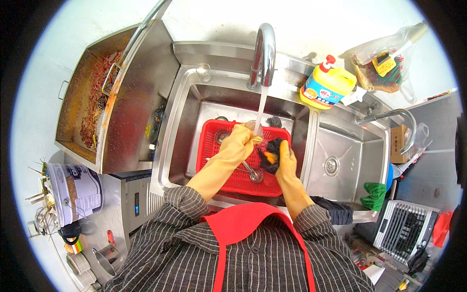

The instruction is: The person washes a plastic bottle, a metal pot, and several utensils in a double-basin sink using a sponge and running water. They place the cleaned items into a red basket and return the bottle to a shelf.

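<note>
My left hand (242, 140), in a yellow rubber glove, holds a clear glass (254, 127) under the water (261, 104) running from the tall chrome faucet (268, 54). In my right hand (286, 158), gloved alike, is a dark cloth (271, 157) with an orange part at its middle. Both hands are over a red perforated plastic basket (204, 146) in the large steel sink basin (182, 138). Metal utensils (255, 175) lie in the basket, partly hidden by my left forearm. A dark scouring pad (274, 122) sits behind the basket.
A glass (203, 72) stands on the sink's back left ledge. A yellow detergent bottle (324, 87) with a red pump is at the back right. The second basin (339, 153) has its own faucet (392, 115). A green cloth (373, 196) and a dark cloth (334, 208) hang over the sink's front edge.
</note>
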Demonstrator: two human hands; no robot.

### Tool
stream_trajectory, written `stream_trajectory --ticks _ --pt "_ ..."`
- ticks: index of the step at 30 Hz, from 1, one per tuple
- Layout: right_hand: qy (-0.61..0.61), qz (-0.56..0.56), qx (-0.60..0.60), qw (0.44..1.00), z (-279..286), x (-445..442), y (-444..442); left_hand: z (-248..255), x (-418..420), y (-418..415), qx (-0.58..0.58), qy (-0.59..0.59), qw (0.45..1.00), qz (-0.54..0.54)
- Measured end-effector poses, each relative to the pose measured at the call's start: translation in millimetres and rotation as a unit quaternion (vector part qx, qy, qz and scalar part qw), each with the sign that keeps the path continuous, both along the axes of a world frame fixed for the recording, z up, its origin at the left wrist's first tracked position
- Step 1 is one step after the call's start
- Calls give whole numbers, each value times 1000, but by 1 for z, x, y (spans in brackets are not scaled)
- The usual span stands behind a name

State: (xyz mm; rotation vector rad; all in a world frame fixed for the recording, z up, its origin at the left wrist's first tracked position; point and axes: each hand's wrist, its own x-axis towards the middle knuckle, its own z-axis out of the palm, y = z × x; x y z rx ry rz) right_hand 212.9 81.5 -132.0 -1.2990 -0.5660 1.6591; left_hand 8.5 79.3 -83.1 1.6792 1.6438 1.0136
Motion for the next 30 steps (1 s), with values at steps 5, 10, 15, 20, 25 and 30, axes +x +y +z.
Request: stream_trajectory --ticks 5,10,15,20,25,30 --pt "-221 86 110 965 34 56 -12 -4 -10 9 28 -65 997 -13" --pt "-310 135 167 926 37 80 -27 -18 -6 14 -156 -337 928 30" --pt "-536 221 339 741 9 92 -30 -8 -8 17 -241 -715 656 35" --pt "-548 215 339 734 11 88 -30 6 10 12 -224 -796 556 89" --pt "-551 219 340 730 15 86 -30 -19 23 10 -209 -840 498 56" --pt "-556 210 342 728 12 85 -31 -10 25 6 -266 -766 585 23"
